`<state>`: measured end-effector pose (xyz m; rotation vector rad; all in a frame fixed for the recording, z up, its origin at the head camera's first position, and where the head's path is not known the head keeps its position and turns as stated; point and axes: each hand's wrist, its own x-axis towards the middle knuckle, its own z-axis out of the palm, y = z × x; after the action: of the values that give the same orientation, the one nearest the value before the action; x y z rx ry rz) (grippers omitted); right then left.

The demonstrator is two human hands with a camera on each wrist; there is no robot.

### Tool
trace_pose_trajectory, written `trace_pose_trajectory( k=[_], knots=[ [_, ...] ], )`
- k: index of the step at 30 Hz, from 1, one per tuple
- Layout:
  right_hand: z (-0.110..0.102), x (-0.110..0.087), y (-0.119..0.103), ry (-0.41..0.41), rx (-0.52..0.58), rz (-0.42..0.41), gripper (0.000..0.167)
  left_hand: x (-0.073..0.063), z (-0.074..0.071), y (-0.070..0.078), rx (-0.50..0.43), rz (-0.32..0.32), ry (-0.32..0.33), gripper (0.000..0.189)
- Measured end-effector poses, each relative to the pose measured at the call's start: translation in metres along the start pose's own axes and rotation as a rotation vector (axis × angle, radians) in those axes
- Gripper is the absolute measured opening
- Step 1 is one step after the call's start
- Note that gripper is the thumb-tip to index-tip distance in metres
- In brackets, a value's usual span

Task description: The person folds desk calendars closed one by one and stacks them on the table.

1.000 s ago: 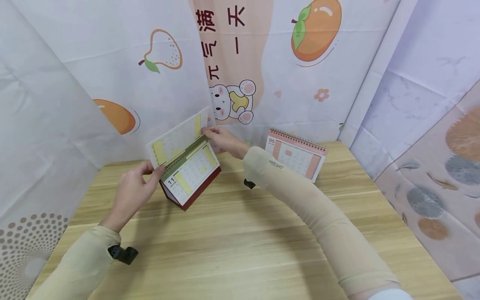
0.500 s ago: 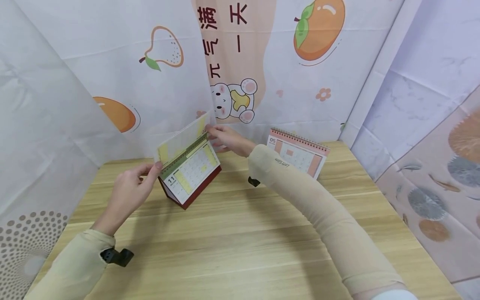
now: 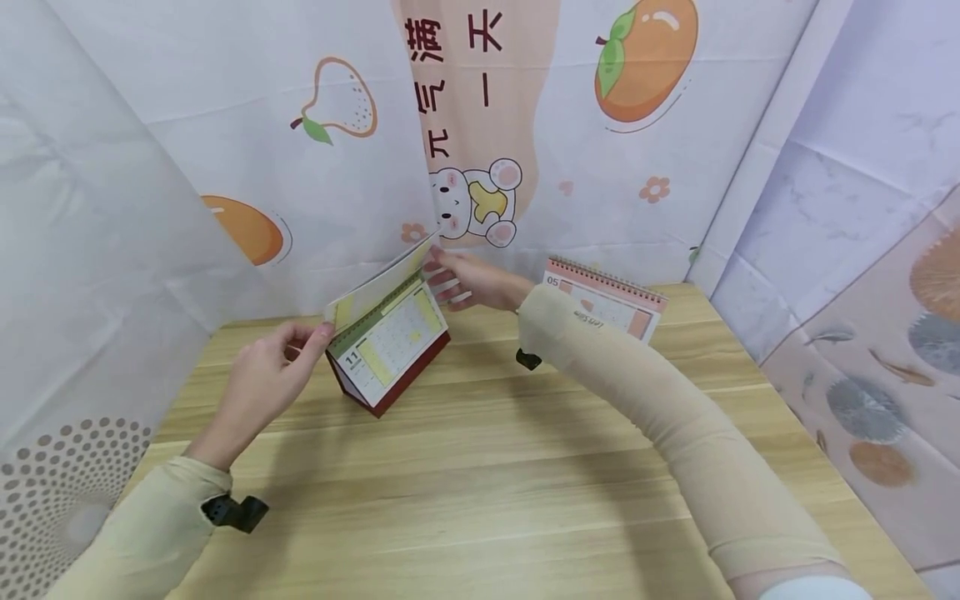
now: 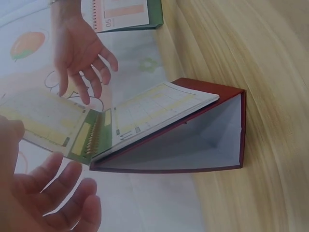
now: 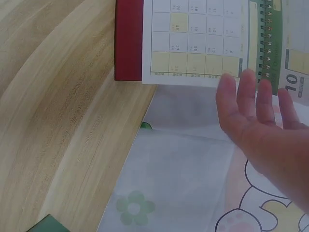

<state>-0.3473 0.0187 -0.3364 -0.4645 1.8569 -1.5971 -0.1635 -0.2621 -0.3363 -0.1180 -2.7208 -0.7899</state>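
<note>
A desk calendar [image 3: 397, 346] with a green spiral strip and a dark red stand shows an 11 page; a raised bundle of pages [image 3: 382, 287] tilts back over its spiral. At the near left corner of that bundle, my left hand [image 3: 266, 375] has its thumb and fingers beside the page edge; the left wrist view shows a gap between them. My right hand [image 3: 480, 279] is at the far end, with its fingers [image 5: 248, 94] spread and extended by the spiral. A 10 shows on the raised page [image 5: 294, 82] in the right wrist view.
A second desk calendar [image 3: 603, 296], pink with a 05 page, stands at the back right, partly behind my right sleeve [image 3: 622, 367]. Printed white cloth [image 3: 360, 192] hangs behind the wooden table [image 3: 465, 483]. Black wrist bands with small cameras sit on both sleeves.
The raised bundle has tipped further back over the spiral. My right hand has shifted right and its fingers have spread off the page corner. My left hand stays at the near corner.
</note>
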Motion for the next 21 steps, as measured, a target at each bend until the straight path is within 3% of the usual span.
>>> trace_pose_trajectory(
  k=[6, 13, 21],
  knots=[
    [-0.003, -0.003, -0.001, -0.033, 0.102, 0.037, 0.065, -0.001, -0.001, 0.004, -0.006, 0.021, -0.053, 0.053],
    [-0.012, -0.005, -0.004, -0.045, 0.190, 0.024, 0.061, -0.002, -0.004, 0.010, -0.028, 0.013, -0.118, 0.053],
    [-0.021, -0.007, -0.004, -0.068, 0.191, 0.073, 0.063, -0.003, -0.003, 0.015, -0.017, 0.016, -0.146, 0.052]
  ],
)
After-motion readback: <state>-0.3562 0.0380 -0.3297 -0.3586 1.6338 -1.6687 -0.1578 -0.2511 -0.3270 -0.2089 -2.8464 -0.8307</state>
